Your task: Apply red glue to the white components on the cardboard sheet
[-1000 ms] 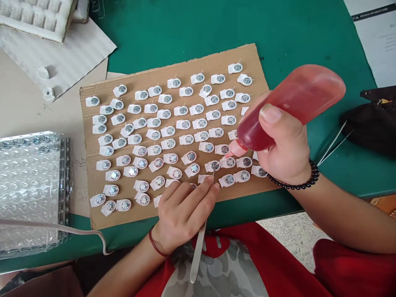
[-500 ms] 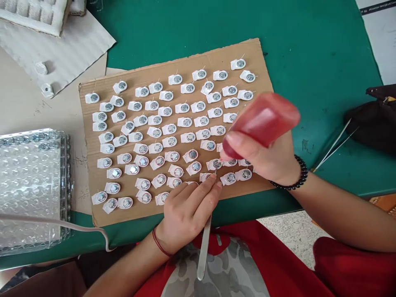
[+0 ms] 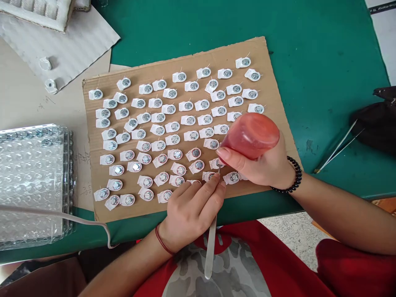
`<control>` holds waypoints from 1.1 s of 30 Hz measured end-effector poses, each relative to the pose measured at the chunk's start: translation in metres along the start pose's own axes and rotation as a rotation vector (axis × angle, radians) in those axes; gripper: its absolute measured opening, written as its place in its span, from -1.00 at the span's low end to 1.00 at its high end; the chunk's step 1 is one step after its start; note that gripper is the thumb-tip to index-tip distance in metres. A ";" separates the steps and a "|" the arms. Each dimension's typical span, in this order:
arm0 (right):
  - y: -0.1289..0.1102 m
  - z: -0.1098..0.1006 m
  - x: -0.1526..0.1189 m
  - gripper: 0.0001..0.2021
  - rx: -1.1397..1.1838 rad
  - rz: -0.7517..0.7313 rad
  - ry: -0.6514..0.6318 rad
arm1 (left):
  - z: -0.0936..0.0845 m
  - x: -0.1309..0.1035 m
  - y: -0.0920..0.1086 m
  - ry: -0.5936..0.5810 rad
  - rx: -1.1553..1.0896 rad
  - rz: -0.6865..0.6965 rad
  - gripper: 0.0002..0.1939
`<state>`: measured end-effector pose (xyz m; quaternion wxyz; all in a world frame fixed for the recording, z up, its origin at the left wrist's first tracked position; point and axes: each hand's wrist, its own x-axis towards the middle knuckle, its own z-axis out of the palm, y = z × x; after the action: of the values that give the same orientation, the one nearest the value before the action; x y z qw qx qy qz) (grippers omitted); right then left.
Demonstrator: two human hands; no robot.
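A brown cardboard sheet (image 3: 182, 62) bears several rows of small round metal parts on white tabs, some with red rings. My left hand (image 3: 193, 204) is closed around metal tweezers (image 3: 210, 247), whose tips touch a part (image 3: 217, 163) near the sheet's lower right. In my right hand (image 3: 262, 165) is a translucent red squeeze bottle (image 3: 252, 134), tilted with its narrow end down over that same part. The bottle's tip is hidden behind my thumb and the bottle body.
Stacked clear plastic trays (image 3: 31, 185) lie at the left, with a pale cable (image 3: 77, 220) across them. A second pair of tweezers (image 3: 337, 148) rests beside a black cloth item (image 3: 377, 128) at the right. White foam (image 3: 40, 14) is at the upper left.
The red bottle has swung left and stands more upright, its base now nearer the camera. The sheet and other items appear shifted slightly right in view. Both hands keep their holds.
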<state>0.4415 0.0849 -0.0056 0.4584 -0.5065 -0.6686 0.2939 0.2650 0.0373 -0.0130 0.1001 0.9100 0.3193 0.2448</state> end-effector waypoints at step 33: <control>0.002 0.000 0.003 -0.83 -0.046 -0.070 0.062 | -0.001 0.002 -0.001 0.005 -0.079 -0.062 -0.81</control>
<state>0.4424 0.0887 -0.0064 0.4772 -0.5023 -0.6777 0.2464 0.2656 0.0396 -0.0118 0.1428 0.8945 0.3376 0.2561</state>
